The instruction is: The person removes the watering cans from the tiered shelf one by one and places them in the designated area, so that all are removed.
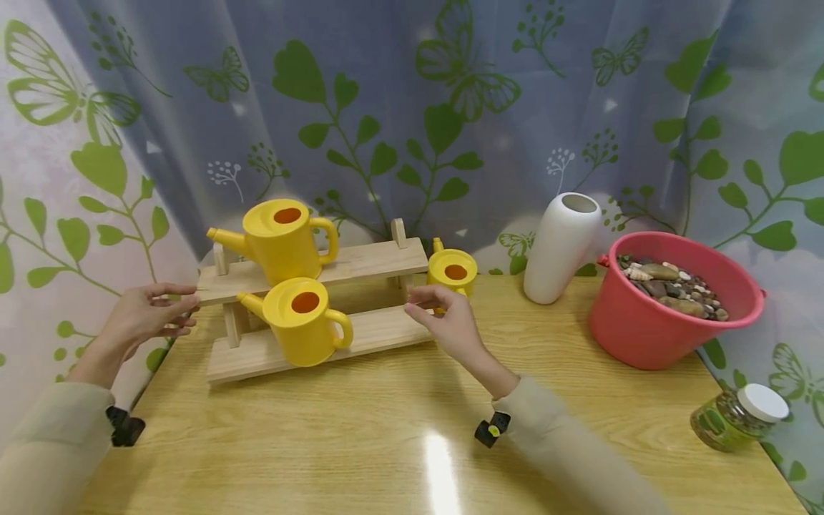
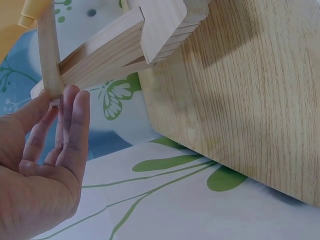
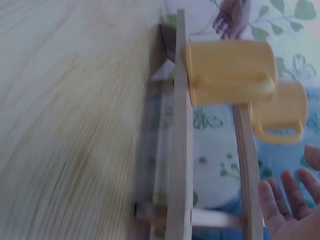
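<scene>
Two-step wooden shelf [image 1: 360, 261] near the back of the counter [image 1: 412, 429], carrying two yellow watering cans: one on the upper step [image 1: 280, 239], one on the lower [image 1: 305, 322]. Third, smaller can [image 1: 453, 270] behind the shelf's right end. Left hand [image 1: 144, 315] at the left end, fingers [image 2: 75, 125] straight and together, touching the frame. Right hand [image 1: 447, 322] near the right end, fingers apart, holding nothing. Likely risk: tilting or jolting the shelf, sliding cans off. Also one white vase [image 1: 561, 247], one red bucket of stones [image 1: 672, 304], one jar [image 1: 740, 416].
</scene>
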Available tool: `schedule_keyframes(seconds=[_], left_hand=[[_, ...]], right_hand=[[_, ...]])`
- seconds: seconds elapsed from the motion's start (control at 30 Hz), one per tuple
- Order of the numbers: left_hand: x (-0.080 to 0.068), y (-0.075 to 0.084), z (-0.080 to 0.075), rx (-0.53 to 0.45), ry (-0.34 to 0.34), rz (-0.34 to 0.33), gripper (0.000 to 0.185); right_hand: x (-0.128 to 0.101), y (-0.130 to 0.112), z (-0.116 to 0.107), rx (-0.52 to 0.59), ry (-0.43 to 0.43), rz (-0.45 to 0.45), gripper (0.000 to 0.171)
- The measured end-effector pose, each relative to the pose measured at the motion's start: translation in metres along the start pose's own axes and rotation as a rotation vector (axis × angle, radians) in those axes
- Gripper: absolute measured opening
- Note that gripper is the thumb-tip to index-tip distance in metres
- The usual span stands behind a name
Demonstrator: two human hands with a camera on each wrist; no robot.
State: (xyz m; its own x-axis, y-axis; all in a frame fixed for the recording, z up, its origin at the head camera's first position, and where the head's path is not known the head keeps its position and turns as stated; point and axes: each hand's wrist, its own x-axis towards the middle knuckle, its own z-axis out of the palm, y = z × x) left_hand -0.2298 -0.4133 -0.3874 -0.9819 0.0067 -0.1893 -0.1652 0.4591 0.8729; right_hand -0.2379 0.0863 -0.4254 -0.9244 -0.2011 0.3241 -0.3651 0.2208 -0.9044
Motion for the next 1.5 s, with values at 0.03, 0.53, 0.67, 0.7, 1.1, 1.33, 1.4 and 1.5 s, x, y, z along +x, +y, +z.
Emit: schedule_keyframes(seconds=[0.03,0.53,0.67,0.7,1.1,1.33,1.4,1.5], left_hand=[[0.0,0.0,0.0,0.001,0.0,-0.003,0.026],[0.0,0.002,0.0,0.02,0.008,-0.012,0.027],[0.0,0.003,0.0,0.02,0.008,-0.005,0.024],[0.0,0.003,0.0,0.019,0.009,-0.003,0.024],[0.0,0.002,0.001,0.016,0.01,-0.003,0.023],[0.0,0.003,0.0,0.032,0.018,-0.004,0.034],[0.0,0.003,0.001,0.034,0.016,-0.002,0.037],[0.0,0.002,0.002,0.029,0.012,0.0,0.038]], right_hand=[[0.001,-0.002,0.006,-0.001,-0.031,-0.002,0.027],[0.018,-0.007,0.072,0.063,-0.369,0.043,0.034],[0.018,-0.009,0.078,0.034,-0.353,0.05,0.03],[0.018,-0.01,0.078,0.023,-0.349,0.056,0.028],[-0.001,-0.013,0.06,-0.034,-0.331,0.097,0.014],[-0.013,-0.017,0.03,-0.014,-0.309,0.089,0.013],[-0.018,-0.018,0.018,0.03,-0.318,0.119,0.014],[-0.026,-0.019,-0.005,0.094,-0.315,0.158,0.017]])
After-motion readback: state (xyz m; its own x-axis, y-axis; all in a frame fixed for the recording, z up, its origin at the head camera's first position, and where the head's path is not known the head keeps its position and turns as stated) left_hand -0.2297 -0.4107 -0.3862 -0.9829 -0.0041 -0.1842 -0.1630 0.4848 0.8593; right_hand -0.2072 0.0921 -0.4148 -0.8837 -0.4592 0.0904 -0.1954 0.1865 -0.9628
